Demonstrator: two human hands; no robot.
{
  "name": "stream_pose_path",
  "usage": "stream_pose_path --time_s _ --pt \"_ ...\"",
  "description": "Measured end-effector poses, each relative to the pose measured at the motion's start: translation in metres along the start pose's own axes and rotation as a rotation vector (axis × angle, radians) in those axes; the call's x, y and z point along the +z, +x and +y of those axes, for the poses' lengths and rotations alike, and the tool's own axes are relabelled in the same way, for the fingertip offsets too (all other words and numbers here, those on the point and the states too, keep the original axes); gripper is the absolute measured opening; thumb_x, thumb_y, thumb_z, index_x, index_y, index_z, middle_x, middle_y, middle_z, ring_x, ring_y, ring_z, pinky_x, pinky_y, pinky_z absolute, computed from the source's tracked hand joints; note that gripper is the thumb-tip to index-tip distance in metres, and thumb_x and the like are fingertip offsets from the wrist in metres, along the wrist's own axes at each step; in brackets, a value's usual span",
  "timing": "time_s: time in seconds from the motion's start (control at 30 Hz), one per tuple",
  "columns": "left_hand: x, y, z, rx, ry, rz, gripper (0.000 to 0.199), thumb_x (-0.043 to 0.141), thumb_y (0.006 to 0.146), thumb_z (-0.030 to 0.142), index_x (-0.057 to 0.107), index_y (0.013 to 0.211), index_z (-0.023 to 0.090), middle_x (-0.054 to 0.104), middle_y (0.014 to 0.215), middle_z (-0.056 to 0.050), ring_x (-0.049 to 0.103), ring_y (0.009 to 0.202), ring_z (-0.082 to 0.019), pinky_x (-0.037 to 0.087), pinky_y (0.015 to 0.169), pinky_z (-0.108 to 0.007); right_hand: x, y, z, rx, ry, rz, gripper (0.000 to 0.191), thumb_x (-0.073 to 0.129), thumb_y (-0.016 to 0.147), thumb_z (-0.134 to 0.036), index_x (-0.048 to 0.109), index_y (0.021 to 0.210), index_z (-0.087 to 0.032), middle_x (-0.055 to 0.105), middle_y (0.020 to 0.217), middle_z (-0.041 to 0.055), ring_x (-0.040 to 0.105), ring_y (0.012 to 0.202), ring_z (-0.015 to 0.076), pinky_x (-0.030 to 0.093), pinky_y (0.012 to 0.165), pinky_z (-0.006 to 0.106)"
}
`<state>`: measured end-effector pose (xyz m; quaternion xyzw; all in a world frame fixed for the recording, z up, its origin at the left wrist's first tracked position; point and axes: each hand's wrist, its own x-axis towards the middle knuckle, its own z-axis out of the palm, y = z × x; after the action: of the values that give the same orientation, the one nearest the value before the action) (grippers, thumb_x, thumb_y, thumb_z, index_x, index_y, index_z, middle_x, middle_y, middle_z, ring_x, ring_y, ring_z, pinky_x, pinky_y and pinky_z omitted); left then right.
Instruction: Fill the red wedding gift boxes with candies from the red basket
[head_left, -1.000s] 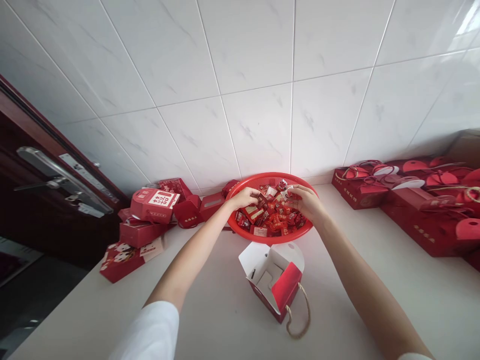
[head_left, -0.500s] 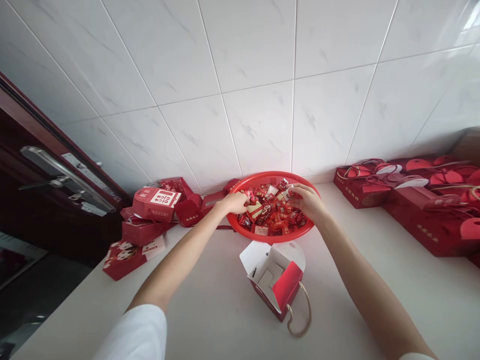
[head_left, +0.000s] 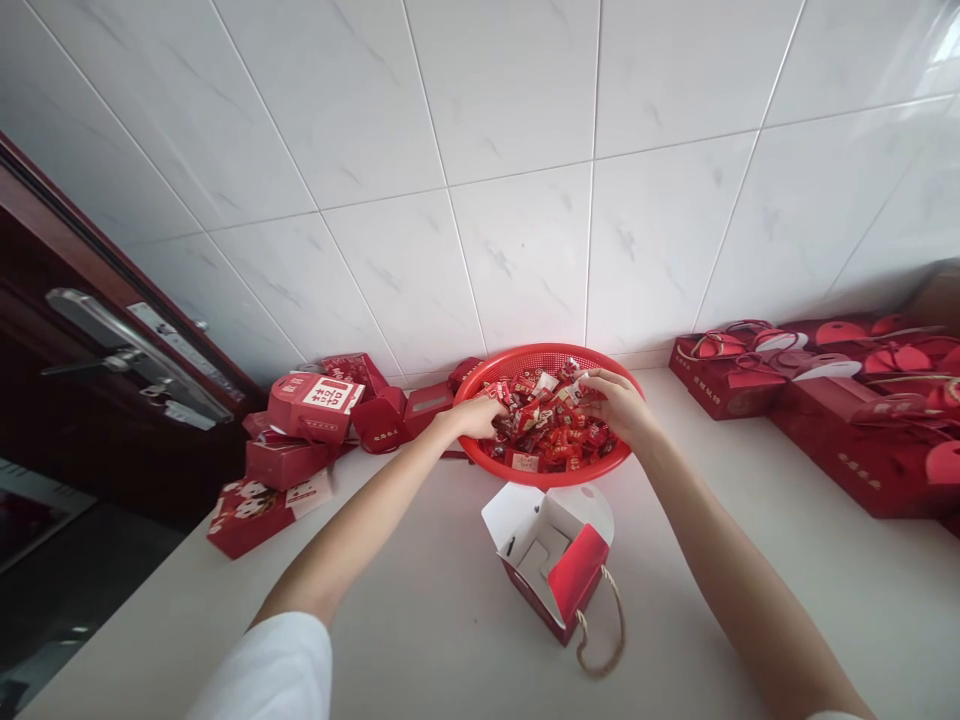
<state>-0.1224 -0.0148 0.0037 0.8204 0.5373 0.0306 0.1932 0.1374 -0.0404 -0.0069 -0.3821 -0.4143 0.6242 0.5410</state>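
A red plastic basket [head_left: 551, 478] by the wall holds a heap of red-wrapped candies [head_left: 555, 425]. My left hand [head_left: 480, 414] reaches into its left side, fingers curled down among the wrappers; what they grip is too small to make out. At the right side of the heap is my right hand [head_left: 613, 402], fingers bent around candies, their tips partly hidden. In front of the basket stands an open red box [head_left: 551, 565] with a white inside, its flaps spread and a rope handle [head_left: 616, 630] hanging to the right.
Red boxes [head_left: 311, 405] are piled at the left of the white table [head_left: 405, 640]. Many red boxes with cord handles [head_left: 840, 440] stand along the right. Behind is a tiled wall [head_left: 517, 230], with a dark door [head_left: 75, 400] at the far left.
My left hand has shifted slightly right and deeper into the candies; a pale-wrapped piece near its fingers no longer shows. My right hand has barely moved.
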Motion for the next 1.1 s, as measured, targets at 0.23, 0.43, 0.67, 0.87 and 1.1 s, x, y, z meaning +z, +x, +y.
stream_pose_path --time_s 0.23,0.43,0.67,0.87,1.1 --pt "0.012 0.012 0.011 -0.016 0.064 -0.178 0.017 0.079 0.053 0.017 0.066 0.062 0.02 0.067 0.063 -0.001 0.065 0.064 -0.022 0.047 0.061 -0.027 0.001 0.0 0.0 0.004 0.004 0.009 0.016 0.081 0.064 -0.024 0.069 0.073 -0.021 0.066 0.074 0.0006 0.06 0.06 0.0127 0.058 0.056 0.026" --pt "0.007 0.008 0.017 0.008 0.018 -0.221 0.006 0.074 0.06 0.019 0.072 0.065 0.022 0.071 0.067 0.001 0.067 0.066 -0.019 0.046 0.06 -0.024 0.001 -0.001 0.0 0.005 0.002 0.017 0.015 0.081 0.064 -0.023 0.07 0.073 -0.021 0.066 0.071 0.0006 0.06 0.06 0.0134 0.058 0.057 0.026" --pt "-0.028 0.013 0.009 -0.004 0.027 -0.048 0.028 0.065 0.072 0.018 0.08 0.094 0.026 0.08 0.104 0.0 0.071 0.094 -0.02 0.05 0.082 -0.023 0.0 0.001 0.001 0.003 -0.014 0.0 0.015 0.08 0.066 -0.024 0.068 0.075 -0.021 0.066 0.073 0.001 0.061 0.058 0.013 0.058 0.056 0.026" --pt "-0.025 0.035 0.0 -0.16 0.112 0.083 0.019 0.064 0.069 0.009 0.075 0.08 0.019 0.077 0.093 -0.012 0.07 0.094 -0.029 0.049 0.084 -0.034 0.001 0.0 0.0 0.01 -0.005 0.019 0.016 0.08 0.064 -0.023 0.068 0.074 -0.021 0.066 0.074 0.0002 0.063 0.059 0.0129 0.058 0.056 0.026" --pt "-0.006 0.046 0.0 -0.167 0.004 0.066 0.033 0.071 0.062 0.011 0.077 0.093 0.022 0.077 0.092 -0.005 0.069 0.084 -0.024 0.05 0.075 -0.029 0.003 -0.001 -0.002 0.006 0.039 0.034 0.011 0.074 0.065 -0.022 0.071 0.075 -0.02 0.063 0.072 0.0005 0.06 0.061 0.0141 0.059 0.056 0.028"
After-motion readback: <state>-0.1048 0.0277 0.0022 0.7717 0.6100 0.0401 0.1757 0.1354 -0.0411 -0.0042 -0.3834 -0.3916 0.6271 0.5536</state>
